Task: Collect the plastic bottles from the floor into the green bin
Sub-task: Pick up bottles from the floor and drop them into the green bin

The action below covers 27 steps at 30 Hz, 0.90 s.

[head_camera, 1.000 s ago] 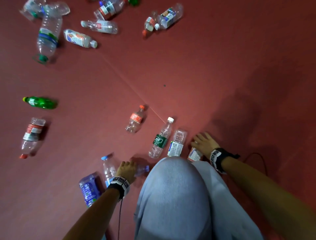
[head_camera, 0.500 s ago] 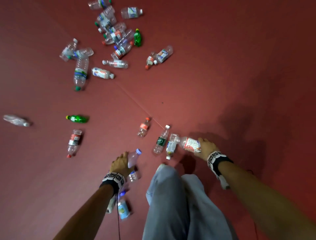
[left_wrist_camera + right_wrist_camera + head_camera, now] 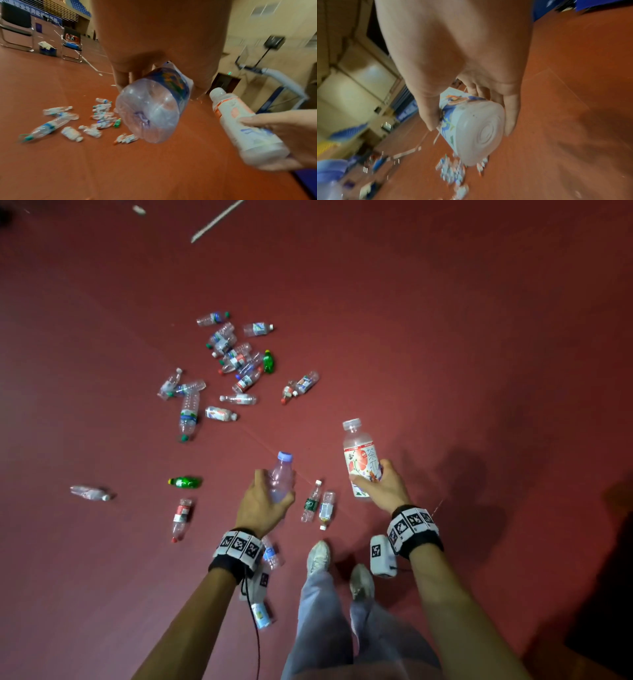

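Note:
My left hand (image 3: pixel 265 494) grips a clear bottle with a pale blue cap (image 3: pixel 281 475) (image 3: pixel 152 106), lifted off the red floor. My right hand (image 3: pixel 378 486) holds a white-labelled bottle with red print (image 3: pixel 360 460) (image 3: pixel 471 128) upright in the air; it also shows in the left wrist view (image 3: pixel 243 128). Two small bottles (image 3: pixel 318 505) lie on the floor between my hands. A green bottle (image 3: pixel 185 481) and a red-labelled bottle (image 3: pixel 181 517) lie to the left. Several more bottles (image 3: pixel 236 361) are heaped farther off. No green bin is in view.
My feet in pale shoes (image 3: pixel 318 556) stand just below the hands, with two more bottles (image 3: pixel 262 613) beside my left leg. A lone clear bottle (image 3: pixel 89 493) lies far left. Folding chairs (image 3: pixel 72 44) stand at the hall's edge in the left wrist view.
I have risen from a crouch to standing. Both hands lifted their bottles off the floor and now hold them well above it; the camera sits higher and the scattered bottles look smaller.

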Each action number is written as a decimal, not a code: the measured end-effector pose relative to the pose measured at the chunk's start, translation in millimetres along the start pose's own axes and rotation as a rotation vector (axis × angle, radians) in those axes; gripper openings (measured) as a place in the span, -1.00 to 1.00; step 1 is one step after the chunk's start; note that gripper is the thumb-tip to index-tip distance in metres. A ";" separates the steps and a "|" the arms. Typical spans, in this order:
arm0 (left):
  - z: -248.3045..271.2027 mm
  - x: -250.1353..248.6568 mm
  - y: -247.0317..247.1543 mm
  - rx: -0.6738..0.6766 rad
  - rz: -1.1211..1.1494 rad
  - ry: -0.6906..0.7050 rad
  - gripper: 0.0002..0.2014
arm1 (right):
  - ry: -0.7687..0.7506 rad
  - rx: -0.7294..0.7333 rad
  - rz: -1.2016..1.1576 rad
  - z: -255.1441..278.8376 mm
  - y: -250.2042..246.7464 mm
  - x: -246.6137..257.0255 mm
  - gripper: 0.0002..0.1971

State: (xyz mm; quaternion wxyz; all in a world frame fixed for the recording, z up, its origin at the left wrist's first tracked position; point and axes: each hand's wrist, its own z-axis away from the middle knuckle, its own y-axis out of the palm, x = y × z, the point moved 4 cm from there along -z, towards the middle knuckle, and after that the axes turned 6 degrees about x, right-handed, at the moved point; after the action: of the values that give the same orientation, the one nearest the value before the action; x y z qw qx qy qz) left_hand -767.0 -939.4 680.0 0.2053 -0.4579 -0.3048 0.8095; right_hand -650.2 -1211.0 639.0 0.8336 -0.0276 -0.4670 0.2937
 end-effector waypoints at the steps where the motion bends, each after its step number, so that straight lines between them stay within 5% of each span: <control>1: 4.5 -19.1 -5.2 0.006 0.043 0.024 -0.48 | -0.009 -0.025 -0.048 10.5 -9.8 7.1 -0.49; 14: 16.0 -230.0 3.5 0.372 0.001 0.604 -0.57 | -0.115 -0.603 -0.412 171.7 -140.4 31.5 -0.39; 20: 72.6 -294.9 71.5 0.604 -0.063 0.845 -0.57 | -0.014 -0.933 -0.551 297.0 -149.0 -43.0 -0.48; 27: 224.8 -341.7 191.4 0.986 -0.217 1.046 -0.41 | 0.145 -1.314 -0.664 474.5 -141.5 -157.2 -0.42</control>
State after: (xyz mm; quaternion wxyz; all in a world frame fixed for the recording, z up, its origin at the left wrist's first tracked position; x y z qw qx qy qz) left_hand -802.3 -1356.7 848.8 0.5857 -0.6067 0.1898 0.5028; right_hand -1023.2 -1517.3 831.3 0.7190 -0.3973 -0.4742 -0.3168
